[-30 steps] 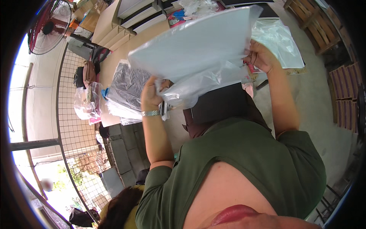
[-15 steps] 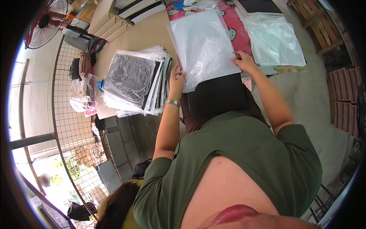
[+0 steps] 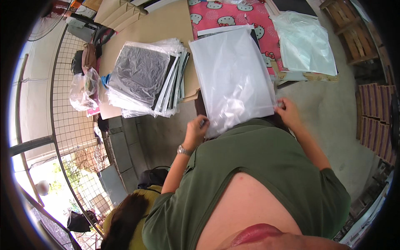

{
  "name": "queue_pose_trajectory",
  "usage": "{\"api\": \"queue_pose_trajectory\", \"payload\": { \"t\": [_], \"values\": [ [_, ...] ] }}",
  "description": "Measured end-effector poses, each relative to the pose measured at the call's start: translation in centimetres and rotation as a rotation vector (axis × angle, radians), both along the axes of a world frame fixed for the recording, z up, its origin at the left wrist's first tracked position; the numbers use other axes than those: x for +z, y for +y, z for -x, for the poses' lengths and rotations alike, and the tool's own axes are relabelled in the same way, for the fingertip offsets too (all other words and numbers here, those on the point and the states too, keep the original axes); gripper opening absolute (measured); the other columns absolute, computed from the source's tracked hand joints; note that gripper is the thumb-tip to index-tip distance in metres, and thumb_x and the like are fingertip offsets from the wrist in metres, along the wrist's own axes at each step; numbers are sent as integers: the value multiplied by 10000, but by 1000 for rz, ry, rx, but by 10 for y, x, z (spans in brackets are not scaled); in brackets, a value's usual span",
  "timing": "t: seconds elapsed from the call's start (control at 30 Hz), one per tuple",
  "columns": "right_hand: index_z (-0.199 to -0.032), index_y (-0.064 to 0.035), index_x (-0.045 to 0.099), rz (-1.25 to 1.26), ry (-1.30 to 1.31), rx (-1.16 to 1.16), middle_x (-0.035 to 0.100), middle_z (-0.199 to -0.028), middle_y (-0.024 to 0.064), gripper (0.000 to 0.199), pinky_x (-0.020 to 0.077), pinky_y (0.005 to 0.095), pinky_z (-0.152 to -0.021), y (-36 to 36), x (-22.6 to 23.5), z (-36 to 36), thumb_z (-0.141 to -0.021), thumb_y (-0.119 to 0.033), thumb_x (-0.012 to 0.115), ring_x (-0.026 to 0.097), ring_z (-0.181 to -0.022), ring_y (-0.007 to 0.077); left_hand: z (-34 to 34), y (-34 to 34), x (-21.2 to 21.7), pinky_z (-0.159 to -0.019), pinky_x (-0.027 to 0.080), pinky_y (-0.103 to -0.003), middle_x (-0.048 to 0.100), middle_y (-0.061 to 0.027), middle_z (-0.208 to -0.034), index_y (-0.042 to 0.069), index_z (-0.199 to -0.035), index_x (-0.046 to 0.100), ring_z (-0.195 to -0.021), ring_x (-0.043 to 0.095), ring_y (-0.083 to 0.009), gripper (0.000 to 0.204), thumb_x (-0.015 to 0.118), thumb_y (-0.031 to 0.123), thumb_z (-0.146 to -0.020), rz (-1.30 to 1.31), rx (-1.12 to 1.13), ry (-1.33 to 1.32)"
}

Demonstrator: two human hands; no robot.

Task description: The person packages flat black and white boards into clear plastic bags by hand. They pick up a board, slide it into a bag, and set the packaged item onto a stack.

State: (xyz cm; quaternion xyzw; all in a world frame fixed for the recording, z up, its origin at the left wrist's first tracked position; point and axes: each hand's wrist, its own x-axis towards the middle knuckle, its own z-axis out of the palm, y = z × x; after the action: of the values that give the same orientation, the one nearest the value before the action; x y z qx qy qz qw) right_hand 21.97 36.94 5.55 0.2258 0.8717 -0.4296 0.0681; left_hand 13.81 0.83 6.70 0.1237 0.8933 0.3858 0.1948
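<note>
Hands point(image 3: 196, 131) point(image 3: 289, 115) apart, plastic sleeve point(image 3: 233, 73) between

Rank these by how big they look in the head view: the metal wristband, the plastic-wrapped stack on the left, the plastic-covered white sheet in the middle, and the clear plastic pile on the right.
Largest to smallest:
1. Plastic-covered white sheet
2. Plastic-wrapped stack
3. Clear plastic pile
4. Metal wristband
</note>
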Motion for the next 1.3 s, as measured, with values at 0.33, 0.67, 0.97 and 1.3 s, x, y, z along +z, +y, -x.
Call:
{"api": "queue_pose_trajectory", "payload": {
  "t": [0.33, 0.67, 0.97, 1.3],
  "values": [
    [-714, -5, 507, 129, 148, 64, 529, -654, 51, 132, 427, 297, -561, -24, -8, -31, -726, -58, 628, 497, -582, 139, -47, 4, -37, -689, 446, -316, 523, -86, -866, 59, -897, 573, -786, 535, -227, 163, 648, 140, -777, -252, 147, 105],
    [-675, -6, 468, 429, 257, 36, 497, -696, 44, 168, 472, 205, -521, -52, 65, 2, -766, 32, 605, 576, -605, 97, -50, -5, -10, -551, 379, -233, 479, -13, -694, 49, -894, 522, -621, 443, -85, 145, 607, 147, -829, -498, 346, -583],
    [-694, -18, 480, 321, 478, 137, 487, -714, 44, 168, 394, 233, -542, -52, 63, 17, -767, -30, 630, 519, -625, 106, -11, -14, 90, -606, 392, -233, 487, -44, -722, 14, -852, 513, -635, 448, -102, 107, 586, -13, -779, -189, 128, 357],
    [-1097, 7, 465, 1457, -16, -511, 593, -990, 141, 343, 487, 422, -781, -48, 66, 39, -838, -200, 552, 556, -985, 218, -20, -14, 47, -628, 410, -241, 528, -44, -727, 22, -860, 502, -675, 487, -110, 91, 578, 65, -836, -468, 163, 95]
  ]
}}
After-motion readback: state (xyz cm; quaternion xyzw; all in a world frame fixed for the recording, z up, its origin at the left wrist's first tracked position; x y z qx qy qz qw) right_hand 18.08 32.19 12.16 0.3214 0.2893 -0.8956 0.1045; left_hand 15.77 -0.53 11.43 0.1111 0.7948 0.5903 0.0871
